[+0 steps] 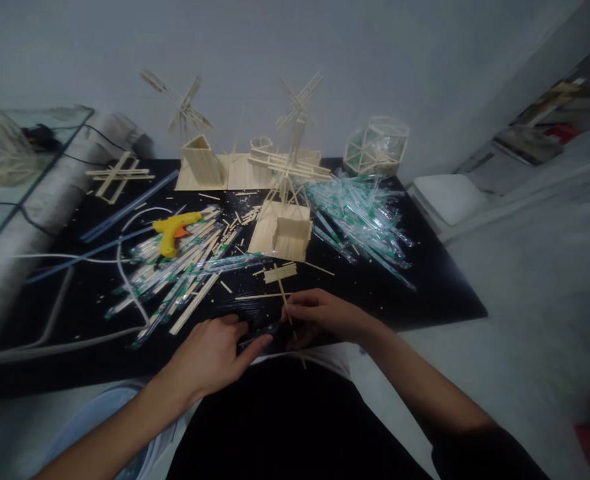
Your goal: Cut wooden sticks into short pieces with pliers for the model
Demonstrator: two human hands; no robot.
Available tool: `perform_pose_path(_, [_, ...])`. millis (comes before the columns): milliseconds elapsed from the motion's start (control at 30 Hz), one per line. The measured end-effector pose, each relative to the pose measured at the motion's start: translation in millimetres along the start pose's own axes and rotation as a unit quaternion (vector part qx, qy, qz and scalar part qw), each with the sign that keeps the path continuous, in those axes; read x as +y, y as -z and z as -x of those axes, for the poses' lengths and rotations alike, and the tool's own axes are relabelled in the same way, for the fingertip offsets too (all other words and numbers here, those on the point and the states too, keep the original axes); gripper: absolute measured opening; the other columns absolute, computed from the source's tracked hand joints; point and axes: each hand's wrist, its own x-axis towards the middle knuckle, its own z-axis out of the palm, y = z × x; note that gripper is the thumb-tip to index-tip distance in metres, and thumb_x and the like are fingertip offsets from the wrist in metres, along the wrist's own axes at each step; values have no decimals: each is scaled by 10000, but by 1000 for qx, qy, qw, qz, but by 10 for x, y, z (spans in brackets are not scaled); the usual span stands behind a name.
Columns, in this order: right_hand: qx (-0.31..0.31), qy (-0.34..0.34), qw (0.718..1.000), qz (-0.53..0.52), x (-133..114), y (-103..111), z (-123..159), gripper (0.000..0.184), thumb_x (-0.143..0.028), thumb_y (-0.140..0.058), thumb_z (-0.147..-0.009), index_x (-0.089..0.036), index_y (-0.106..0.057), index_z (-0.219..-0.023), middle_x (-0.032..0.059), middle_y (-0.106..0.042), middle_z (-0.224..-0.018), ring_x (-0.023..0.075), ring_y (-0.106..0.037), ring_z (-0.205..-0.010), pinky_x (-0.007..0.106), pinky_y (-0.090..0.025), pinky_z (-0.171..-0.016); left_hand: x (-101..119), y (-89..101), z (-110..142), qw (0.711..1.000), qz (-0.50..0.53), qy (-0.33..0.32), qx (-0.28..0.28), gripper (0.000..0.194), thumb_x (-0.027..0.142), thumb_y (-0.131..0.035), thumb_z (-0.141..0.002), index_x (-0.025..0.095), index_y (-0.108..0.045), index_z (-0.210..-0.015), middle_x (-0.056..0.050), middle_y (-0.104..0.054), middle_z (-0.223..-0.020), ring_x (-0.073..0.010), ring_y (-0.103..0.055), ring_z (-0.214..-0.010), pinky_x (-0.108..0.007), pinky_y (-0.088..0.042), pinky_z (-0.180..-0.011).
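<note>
A thin wooden stick (282, 293) slants up from my right hand (317, 313), which pinches it between thumb and fingers at the table's front edge. The stick's lower end comes down over my lap. My left hand (215, 353) is at the same edge, its fingers and thumb around a dark object (262, 335) whose kind I cannot make out. Just beyond my hands, another thin stick (259, 296) lies flat, and a small row of short sticks (281, 272) lies side by side. Behind them stands a stick-built windmill model (292, 233) on a square base.
A yellow glue gun (175, 232) rests on wrapped chopsticks (175, 280) at left, its white cable looping nearby. Empty-looking plastic wrappers (365, 213) heap at right. Two more windmill models (202, 163) (262, 163) stand at the back. A bucket (109, 427) is below the table.
</note>
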Motion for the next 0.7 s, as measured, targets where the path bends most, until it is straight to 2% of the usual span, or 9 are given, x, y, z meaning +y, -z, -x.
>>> perform_pose_path(233, [-6,-4,1000,-2,25,4,-3,380,-492,-758,-839,-129,-670,-912,7,-674,-765,162,-739,-692,307,-634,-684,36,44,9,1000,-18,10,-13,664,669,-284,-975,205,-720,-790,-97,-723,-799,-254,-701,-707,-330,-413,-596])
perform_pose_path(400, [2,-10,1000,3,9,13,8,341,-463,-734,-872,-135,-647,-910,5,-672,-714,176,-763,-692,256,-619,-646,-41,11,-9,999,-30,18,26,630,667,-348,-956,207,-713,-729,-90,-706,-740,-242,-674,-640,-318,-377,-570])
perform_pose_path(600, [55,47,997,-13,-64,-4,75,331,-471,-706,-900,-152,-624,-925,11,-669,-822,176,-778,-723,260,-630,-683,-218,106,-7,997,2,64,38,600,686,-385,-935,215,-665,-692,-72,-681,-692,-246,-663,-673,-318,-392,-613])
perform_pose_path(700, [61,57,996,-16,-80,-23,87,337,-478,-700,-903,-149,-640,-945,12,-678,-806,180,-781,-737,263,-633,-689,-246,143,3,993,51,89,62,572,687,-430,-922,212,-630,-673,-36,-654,-635,-216,-631,-624,-309,-391,-614])
